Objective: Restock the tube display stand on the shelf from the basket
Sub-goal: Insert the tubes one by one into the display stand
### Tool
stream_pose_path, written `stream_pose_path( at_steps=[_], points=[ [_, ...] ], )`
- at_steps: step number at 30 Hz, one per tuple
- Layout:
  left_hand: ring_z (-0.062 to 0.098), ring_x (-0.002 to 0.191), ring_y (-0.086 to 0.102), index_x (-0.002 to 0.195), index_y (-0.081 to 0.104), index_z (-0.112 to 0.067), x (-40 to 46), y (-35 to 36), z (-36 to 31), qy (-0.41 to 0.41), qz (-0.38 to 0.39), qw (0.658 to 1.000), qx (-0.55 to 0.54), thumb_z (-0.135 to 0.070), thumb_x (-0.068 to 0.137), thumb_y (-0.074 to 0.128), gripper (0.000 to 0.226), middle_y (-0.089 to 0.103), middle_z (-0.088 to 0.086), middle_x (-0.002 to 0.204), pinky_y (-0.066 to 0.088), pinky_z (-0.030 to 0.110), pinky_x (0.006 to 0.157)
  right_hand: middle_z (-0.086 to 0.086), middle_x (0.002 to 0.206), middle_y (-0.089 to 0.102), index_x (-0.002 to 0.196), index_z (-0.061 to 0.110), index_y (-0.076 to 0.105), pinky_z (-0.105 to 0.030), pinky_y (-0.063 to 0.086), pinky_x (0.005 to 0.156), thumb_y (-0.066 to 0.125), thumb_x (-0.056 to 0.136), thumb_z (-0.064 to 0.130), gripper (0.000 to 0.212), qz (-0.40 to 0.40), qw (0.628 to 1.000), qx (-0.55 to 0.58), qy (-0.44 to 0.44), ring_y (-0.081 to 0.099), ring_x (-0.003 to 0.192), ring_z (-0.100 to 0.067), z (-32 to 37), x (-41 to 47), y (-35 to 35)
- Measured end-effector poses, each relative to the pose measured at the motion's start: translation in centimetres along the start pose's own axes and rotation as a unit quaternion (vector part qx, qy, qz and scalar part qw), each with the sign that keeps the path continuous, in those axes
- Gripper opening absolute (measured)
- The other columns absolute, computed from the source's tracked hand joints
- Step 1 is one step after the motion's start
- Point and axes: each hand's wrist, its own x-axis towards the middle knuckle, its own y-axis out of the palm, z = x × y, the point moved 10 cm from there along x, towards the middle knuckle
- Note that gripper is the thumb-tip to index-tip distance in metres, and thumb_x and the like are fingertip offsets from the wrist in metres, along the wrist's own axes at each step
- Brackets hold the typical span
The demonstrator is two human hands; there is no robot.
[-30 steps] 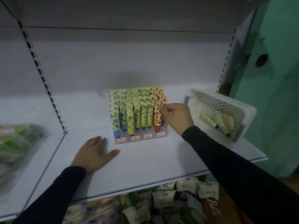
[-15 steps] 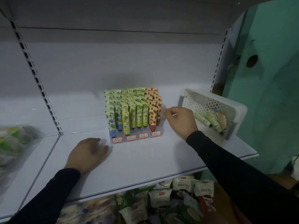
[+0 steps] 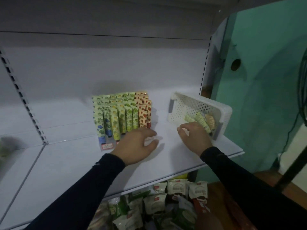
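1. A white metal shelf (image 3: 69, 163) spans the view; at its far left edge lies a blurred green-and-white packet (image 3: 5, 146), too smeared to identify.
2. On the shelf stands the clear plastic tiered display stand (image 3: 106, 146), filled with upright printed tubes (image 3: 123, 113): blue and green patterns on the left, yellow-green in the middle, orange-red on the right. Small red-edged price tags sit along its front.
3. The left hand (image 3: 136, 145), in a black sleeve, lies at the front right corner of the stand, covering that part of the base. Its fingers are loosely spread and relaxed, touching the stand's front edge and gripping nothing.
4. The right hand (image 3: 195, 137) is at the open mouth of the basket, fingers curled down near the tubes. Whether it has hold of a tube cannot be told.
5. The white perforated plastic basket (image 3: 199, 103) lies tipped on the shelf's right end, holding a few loose tubes (image 3: 201, 120), pale green and one tan.
6. Below the shelf sit white and green snack packets (image 3: 176, 190).
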Motion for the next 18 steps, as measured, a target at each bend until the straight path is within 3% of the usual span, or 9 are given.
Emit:
stream_pose_path(
  at_steps=[4,7,14,16,18],
  points=[
    [0.018,0.127,0.049,0.139,0.051,-0.017,4.6,5.1,-1.8,0.014,0.06,0.998,0.019,-0.038,0.099,0.049,0.046,0.053,0.004,0.141,0.036,0.025,0.102,-0.017,0.132,0.053,0.133,0.008,0.053,-0.029,0.034,0.1,0.043,0.1,0.039,0.046,0.123,0.987,-0.085,0.063,0.048,0.123,-0.028,-3.5,-1.0,2.8],
    [0.02,0.134,0.042,0.144,0.045,-0.016,7.9,8.3,-1.7,0.006,0.097,0.995,0.027,-0.031,0.1,0.045,0.046,0.045,0.006,0.148,0.031,0.027,0.108,-0.017,0.128,0.055,0.132,0.006,0.052,-0.032,0.036,0.1,0.041,0.101,0.035,0.044,0.125,0.985,-0.101,0.065,0.052,0.118,-0.029,-4.5,-1.2,3.3],
    [0.025,0.141,0.03,0.149,0.036,-0.01,13.3,15.2,-1.2,0.02,0.178,0.982,0.052,-0.021,0.101,0.036,0.049,0.035,0.011,0.153,0.024,0.032,0.115,-0.016,0.089,0.057,0.091,0.005,0.063,-0.037,0.043,0.076,0.039,0.096,0.03,0.035,0.092,0.984,-0.15,0.031,0.056,0.082,-0.033,-5.8,-0.9,3.2],
    [0.029,0.132,0.039,0.143,0.044,-0.008,13.9,16.6,-1.0,0.033,0.193,0.978,0.069,-0.025,0.101,0.036,0.045,0.045,0.014,0.144,0.03,0.037,0.111,-0.016,0.081,0.058,0.079,0.005,0.063,-0.039,0.044,0.074,0.036,0.092,0.03,0.039,0.077,0.985,-0.15,0.025,0.055,0.078,-0.032,-6.5,-1.0,2.5],
    [0.032,0.116,0.05,0.122,0.057,-0.005,14.1,17.9,-1.0,0.043,0.2,0.976,0.07,-0.031,0.101,0.039,0.038,0.056,0.015,0.122,0.039,0.041,0.099,-0.015,0.079,0.059,0.079,0.005,0.064,-0.039,0.043,0.075,0.038,0.095,0.027,0.038,0.075,0.986,-0.144,0.035,0.053,0.08,-0.028,-7.8,-1.1,1.8]
  ],
)
